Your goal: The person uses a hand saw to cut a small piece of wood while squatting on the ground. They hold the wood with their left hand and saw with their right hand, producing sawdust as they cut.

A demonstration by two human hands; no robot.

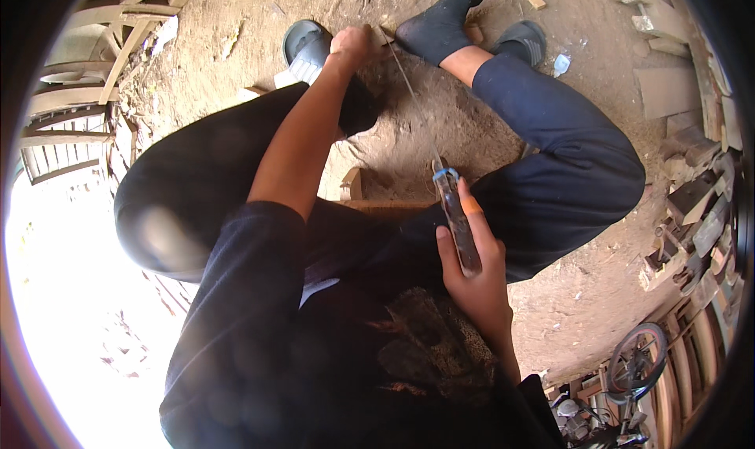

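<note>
My right hand [481,280] is wrapped round the dark, worn handle [458,225] of a saw, with a blue band at its front end. The saw's thin blade [415,95] shows almost edge-on and runs away from me toward my feet. At its far end lies a small piece of wood [384,37], beside the toe of my black-socked right foot [431,31]. My left hand [351,45] is closed at the near side of that wood, next to the grey sandal [307,46] on my left foot. Its fingertips are partly hidden.
I sit low over a wooden seat or board [385,206] on a dirt floor. An empty sandal [522,42] lies beyond my right leg. Wood offcuts [692,213] are heaped at the right, curved wooden pieces [86,79] at the left. A wheel [635,362] shows at lower right.
</note>
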